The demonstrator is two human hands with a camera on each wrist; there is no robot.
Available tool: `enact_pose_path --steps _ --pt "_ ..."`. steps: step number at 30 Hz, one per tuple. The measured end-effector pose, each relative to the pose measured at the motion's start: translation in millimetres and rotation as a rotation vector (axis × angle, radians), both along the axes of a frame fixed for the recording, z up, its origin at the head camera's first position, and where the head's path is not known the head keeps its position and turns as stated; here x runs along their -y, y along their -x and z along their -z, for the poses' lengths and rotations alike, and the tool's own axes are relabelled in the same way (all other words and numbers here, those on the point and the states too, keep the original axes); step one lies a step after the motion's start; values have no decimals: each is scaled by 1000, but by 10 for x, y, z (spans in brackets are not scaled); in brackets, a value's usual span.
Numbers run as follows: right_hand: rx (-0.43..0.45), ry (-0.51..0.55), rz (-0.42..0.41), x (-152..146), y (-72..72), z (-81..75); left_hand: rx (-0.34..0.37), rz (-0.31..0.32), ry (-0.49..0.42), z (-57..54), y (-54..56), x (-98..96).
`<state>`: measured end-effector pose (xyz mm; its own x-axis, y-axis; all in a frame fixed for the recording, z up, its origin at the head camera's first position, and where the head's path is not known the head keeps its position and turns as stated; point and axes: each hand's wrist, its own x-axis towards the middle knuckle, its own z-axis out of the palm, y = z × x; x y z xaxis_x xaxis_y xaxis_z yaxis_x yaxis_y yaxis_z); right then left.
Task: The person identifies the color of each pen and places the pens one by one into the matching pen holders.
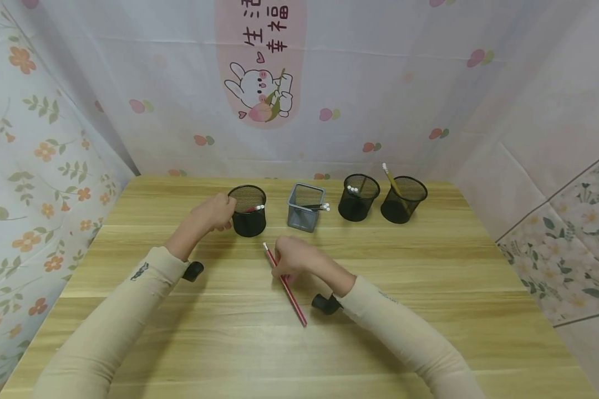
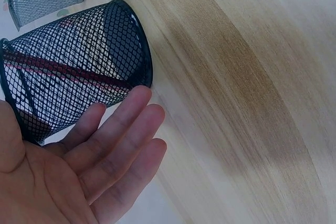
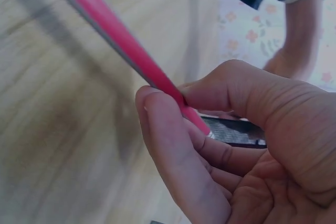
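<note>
My right hand point(image 1: 297, 257) pinches a red pencil point(image 1: 293, 299) between thumb and fingertips, in front of the pen cups. The pencil slants, its white eraser end pointing away from me. In the right wrist view, the pink-red shaft point(image 3: 126, 38) passes between the thumb and index finger. My left hand point(image 1: 214, 213) is at the left side of a round black mesh pen cup point(image 1: 249, 224). In the left wrist view, its fingers point(image 2: 123, 158) extend loosely beside the cup's mesh wall; contact is hard to tell. Red pencil with white eraser ends show inside that cup.
Right of it stand a square grey mesh cup point(image 1: 301, 219) with black pencils, a round black cup point(image 1: 354, 210) with white-tipped pencils, and another black cup point(image 1: 396, 213) holding a yellow pencil point(image 1: 392, 183). A printed curtain point(image 1: 369, 83) hangs behind the wooden table point(image 1: 219, 343).
</note>
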<state>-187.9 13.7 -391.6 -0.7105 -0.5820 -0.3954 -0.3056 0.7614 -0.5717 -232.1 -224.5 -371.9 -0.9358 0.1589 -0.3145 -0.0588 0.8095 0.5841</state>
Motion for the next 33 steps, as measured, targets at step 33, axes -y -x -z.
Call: enact_pose_path --steps 33 --pt "-302 379 -76 -363 124 -654 0 1 5 -12 -17 1"
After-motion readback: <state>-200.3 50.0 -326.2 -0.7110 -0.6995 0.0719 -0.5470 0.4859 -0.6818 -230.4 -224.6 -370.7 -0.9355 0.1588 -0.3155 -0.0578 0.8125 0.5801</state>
